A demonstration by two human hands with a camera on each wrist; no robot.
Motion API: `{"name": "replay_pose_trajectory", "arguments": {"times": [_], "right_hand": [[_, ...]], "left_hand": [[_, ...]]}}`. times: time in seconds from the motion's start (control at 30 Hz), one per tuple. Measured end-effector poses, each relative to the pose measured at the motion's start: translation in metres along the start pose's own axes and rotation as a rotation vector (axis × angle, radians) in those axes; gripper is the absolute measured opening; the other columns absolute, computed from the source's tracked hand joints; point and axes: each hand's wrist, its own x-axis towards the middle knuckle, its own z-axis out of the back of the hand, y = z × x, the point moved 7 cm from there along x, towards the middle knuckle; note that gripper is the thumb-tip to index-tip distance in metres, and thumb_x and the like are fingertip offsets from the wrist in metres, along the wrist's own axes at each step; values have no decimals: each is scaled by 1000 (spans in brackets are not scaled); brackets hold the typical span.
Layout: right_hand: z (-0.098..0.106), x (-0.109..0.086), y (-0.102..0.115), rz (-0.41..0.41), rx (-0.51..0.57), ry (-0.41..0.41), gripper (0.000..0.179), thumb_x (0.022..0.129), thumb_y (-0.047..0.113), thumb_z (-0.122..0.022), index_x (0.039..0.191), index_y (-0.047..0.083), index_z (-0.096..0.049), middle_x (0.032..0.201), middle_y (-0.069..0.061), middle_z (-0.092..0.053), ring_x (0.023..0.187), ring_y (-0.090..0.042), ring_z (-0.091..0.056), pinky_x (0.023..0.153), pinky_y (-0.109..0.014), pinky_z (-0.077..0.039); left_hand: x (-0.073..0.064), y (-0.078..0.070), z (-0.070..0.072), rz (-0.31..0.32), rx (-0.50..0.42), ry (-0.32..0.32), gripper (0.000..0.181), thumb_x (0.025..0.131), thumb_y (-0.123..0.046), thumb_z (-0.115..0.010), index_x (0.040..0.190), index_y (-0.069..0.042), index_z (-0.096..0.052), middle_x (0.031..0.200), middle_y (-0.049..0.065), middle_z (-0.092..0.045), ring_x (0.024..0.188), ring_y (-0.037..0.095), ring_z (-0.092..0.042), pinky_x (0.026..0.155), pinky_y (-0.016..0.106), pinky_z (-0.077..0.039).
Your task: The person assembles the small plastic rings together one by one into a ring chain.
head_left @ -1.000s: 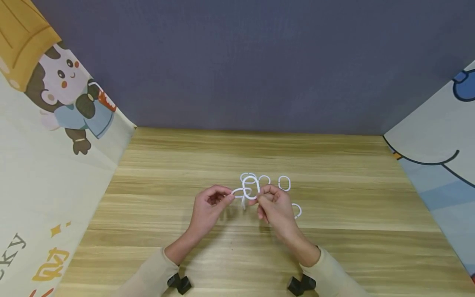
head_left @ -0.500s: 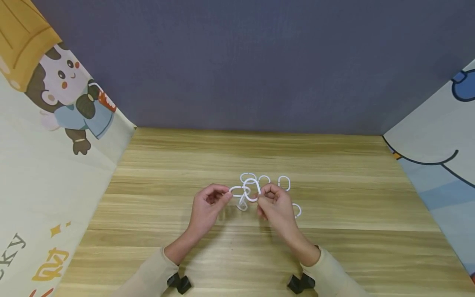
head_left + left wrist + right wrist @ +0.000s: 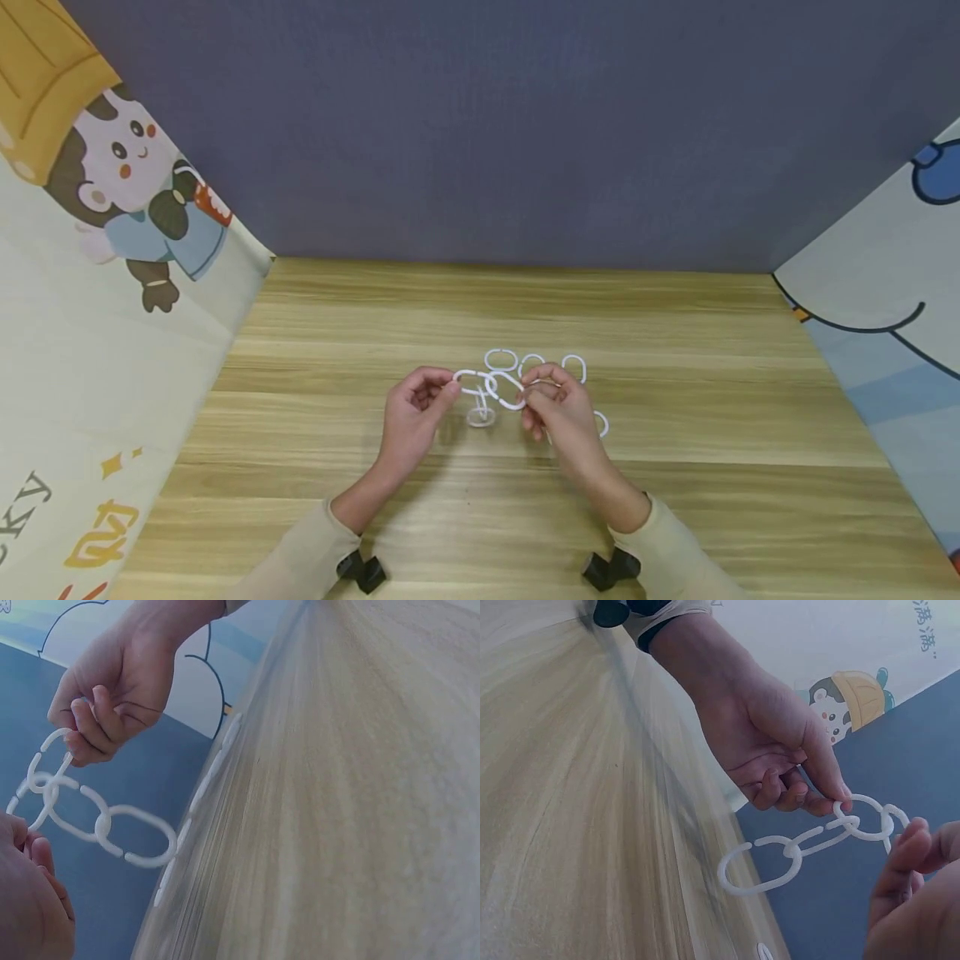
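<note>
From where I stand, the blue-grey wall (image 3: 517, 133) and the wood-grained surface (image 3: 480, 533) look the same; the change is all in the hands. The left hand (image 3: 415, 421) has eased a little further left, and the right hand (image 3: 566, 423) has tipped what it holds, so the work now lies more sideways between them.

Both grips are firm enough to see: the left hand pinches one end of a white link (image 3: 469, 372) between thumb and finger, and the right hand pinches the far end of a second link (image 3: 507, 406). A moment ago that second one stood up like a hoop; now it slants, and the two pass through each other.

From the left-held link hang an upper dangling link (image 3: 826, 844) and, below it, a lower dangling link (image 3: 765, 888). They have swung leftward and show more clearly. I'd judge that the joined piece is holding together, four links long.

Smallest of all, the loose links (image 3: 487, 360) lie on the surface beyond and beside the right hand, apparently unmoved, some partly hidden by it.
</note>
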Motion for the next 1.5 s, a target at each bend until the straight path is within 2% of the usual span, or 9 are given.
{"name": "replay_pose_trajectory", "arguments": {"times": [0.2,0.37,0.57,0.83,1.07,1.17,1.23,1.43,1.5], "right_hand": [[0,2,-4,-38,139,84,15,98,-7,-54,101,6,-61,75,2,-68,55,-2,-54,47,-14,-40],[-2,3,-9,-117,225,158,15,103,-3,-51,101,9,-61,77,4,-68,57,0,-53,48,-11,-40],[-3,3,-12,-157,249,181,14,105,-1,-52,104,7,-62,75,4,-67,59,0,-54,49,-11,-39],[-6,2,-12,-166,247,186,16,103,-2,-54,103,10,-63,71,5,-63,58,1,-54,49,-11,-38],[-9,1,-15,-194,223,200,7,102,-2,-58,106,4,-60,75,4,-66,59,0,-55,50,-12,-40],[-10,0,-15,-208,217,206,8,103,-3,-57,105,4,-61,76,3,-66,60,-1,-56,50,-12,-41],[-11,0,-15,-214,209,210,9,104,-3,-57,104,5,-62,76,3,-66,60,-1,-55,51,-13,-42],[-12,0,-17,-234,178,229,11,105,-2,-56,101,7,-62,72,3,-64,58,-2,-55,50,-14,-41],[-13,0,-19,-241,177,233,12,105,-1,-55,101,7,-62,73,3,-64,58,-2,-55,50,-13,-41]], "left_hand": [[0,2,0,22,4,2,11,98,6,-77,107,12,-73,89,-4,-72,76,7,-63,65,16,-50],[1,6,-3,71,44,51,12,99,4,-78,108,10,-73,92,6,-73,78,8,-63,68,17,-50],[1,19,-8,168,149,134,12,98,0,-80,109,5,-77,97,13,-77,82,12,-66,70,20,-53],[-2,22,-14,192,223,212,13,101,-3,-79,112,2,-80,98,10,-79,84,18,-69,71,22,-55],[-1,20,-12,165,245,209,20,103,-6,-77,122,0,-80,112,15,-81,94,26,-75,80,24,-58],[0,18,-11,146,227,204,22,102,-5,-79,124,-2,-79,113,14,-80,92,22,-74,77,22,-57],[1,13,-10,101,204,199,23,101,-4,-81,124,-3,-78,112,13,-79,90,18,-72,75,22,-56],[-2,-9,-10,-116,154,189,25,95,2,-84,119,-2,-80,109,12,-79,84,11,-68,67,19,-55],[-2,-14,-10,-154,150,183,22,94,3,-85,115,-2,-82,107,12,-79,83,10,-67,67,19,-54]]}}
